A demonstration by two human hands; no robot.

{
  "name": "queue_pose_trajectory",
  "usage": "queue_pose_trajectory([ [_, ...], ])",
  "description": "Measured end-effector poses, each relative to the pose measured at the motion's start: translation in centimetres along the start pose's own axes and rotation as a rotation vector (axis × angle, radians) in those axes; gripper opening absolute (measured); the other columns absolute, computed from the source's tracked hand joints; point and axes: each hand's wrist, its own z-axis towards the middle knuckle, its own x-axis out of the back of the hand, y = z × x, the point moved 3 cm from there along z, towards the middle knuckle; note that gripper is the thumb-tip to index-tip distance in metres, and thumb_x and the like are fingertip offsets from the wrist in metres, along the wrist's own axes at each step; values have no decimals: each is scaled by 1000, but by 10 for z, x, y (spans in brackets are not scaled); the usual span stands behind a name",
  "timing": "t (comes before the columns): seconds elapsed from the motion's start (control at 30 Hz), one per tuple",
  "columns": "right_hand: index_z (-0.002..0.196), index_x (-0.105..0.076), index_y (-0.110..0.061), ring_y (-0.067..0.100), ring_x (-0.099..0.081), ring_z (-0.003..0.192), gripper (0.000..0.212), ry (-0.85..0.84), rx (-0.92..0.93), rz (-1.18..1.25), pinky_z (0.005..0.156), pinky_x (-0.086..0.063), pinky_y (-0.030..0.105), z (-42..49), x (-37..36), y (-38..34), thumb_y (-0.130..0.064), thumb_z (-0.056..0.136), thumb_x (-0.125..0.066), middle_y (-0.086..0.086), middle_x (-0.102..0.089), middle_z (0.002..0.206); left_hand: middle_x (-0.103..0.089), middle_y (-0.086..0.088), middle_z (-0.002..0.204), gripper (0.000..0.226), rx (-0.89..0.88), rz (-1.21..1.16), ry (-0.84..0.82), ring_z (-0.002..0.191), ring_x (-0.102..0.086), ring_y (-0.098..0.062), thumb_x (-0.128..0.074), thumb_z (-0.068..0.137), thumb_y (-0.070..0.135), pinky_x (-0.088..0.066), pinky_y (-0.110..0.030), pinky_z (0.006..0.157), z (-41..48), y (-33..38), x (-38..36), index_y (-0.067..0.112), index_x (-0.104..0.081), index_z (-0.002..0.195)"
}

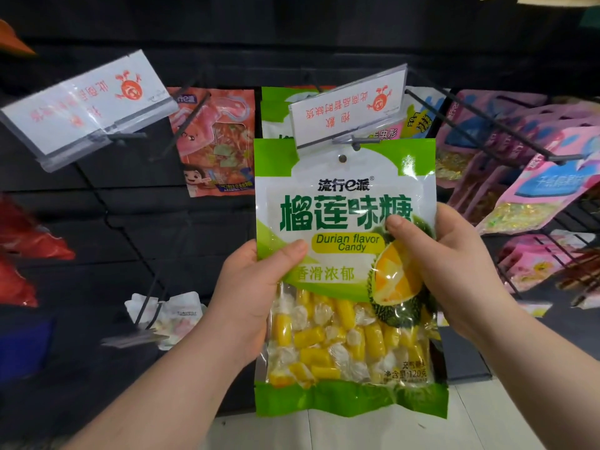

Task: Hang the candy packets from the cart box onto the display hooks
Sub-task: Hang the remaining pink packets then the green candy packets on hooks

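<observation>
A green and white durian candy packet (344,203) with yellow wrapped sweets stands upright in the middle of the view. My left hand (250,297) grips its left edge, thumb on the front. My right hand (454,274) grips its right edge, thumb on the durian picture. The packet's round hang hole sits just below the tip of a black display hook (355,145), which carries a clear price tag holder (349,108). Another green packet (276,108) hangs behind on the same hook. The cart box is out of view.
An empty hook with a tag holder (87,105) juts out at upper left. An orange packet (214,141) hangs behind it. Pink packets (526,164) fill hooks at right. A lower hook (146,323) holds white packets. Red bags (29,238) hang at far left. The floor (487,423) is pale.
</observation>
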Motion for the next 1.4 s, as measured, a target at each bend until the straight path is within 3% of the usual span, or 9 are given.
queue_pose_trajectory([
  [0.33,101,-63,-24,23,-72,83,16,-6,-33,-26,78,-58,47,9,0,1,-26,85,-66,3,-74,93,-77,-5,91,28,1,25,18,90,-73,-23,-69,62,20,-54,-45,87,6,-1,-3,14,-71,90],
  [0.5,98,-63,-24,16,-71,75,13,4,-29,-48,65,-55,35,13,2,3,-25,85,-66,-1,-73,87,-77,-2,88,24,15,64,28,85,-73,-22,-70,65,20,-56,-43,78,8,0,-5,17,-71,89],
  [0.67,102,-64,-20,23,-72,79,17,-10,-70,0,68,-59,39,10,5,9,-23,85,-65,5,-74,91,-77,-3,89,18,22,61,31,85,-73,-21,-70,72,16,-55,-44,83,4,-4,-5,16,-71,90],
  [0.8,101,-65,-20,21,-72,78,16,-25,-64,11,64,-58,35,11,4,6,-22,84,-66,4,-75,90,-77,-3,88,27,-7,60,47,84,-74,-20,-70,61,22,-55,-41,80,4,-2,-4,16,-71,88],
  [0.93,90,-69,-19,10,-71,74,17,-42,-72,50,58,-54,20,22,-1,-5,-34,84,-64,-4,-76,84,-77,-6,87,29,-27,23,48,81,-74,-22,-69,60,19,-57,-38,72,8,2,0,13,-71,88],
  [1.07,91,-69,-22,17,-71,92,15,-47,-122,105,80,-55,34,46,-3,-12,-36,86,-65,-3,-76,95,-77,-5,81,22,-41,15,41,73,-74,-19,-67,62,13,-60,-33,61,12,2,0,14,-70,83],
  [1.2,95,-67,-16,25,-73,84,8,-28,-101,162,75,-60,40,61,-9,-10,-18,88,-64,9,-75,94,-77,-5,87,17,-28,51,52,82,-74,-23,-68,73,11,-58,-41,73,21,-6,2,15,-70,89],
  [1.4,98,-66,-20,21,-70,93,14,-45,-81,46,83,-55,38,83,-13,2,-30,88,-64,2,-74,101,-74,-6,104,26,-10,128,54,98,-71,-26,-66,85,12,-53,-51,91,49,-8,2,14,-67,110],
])
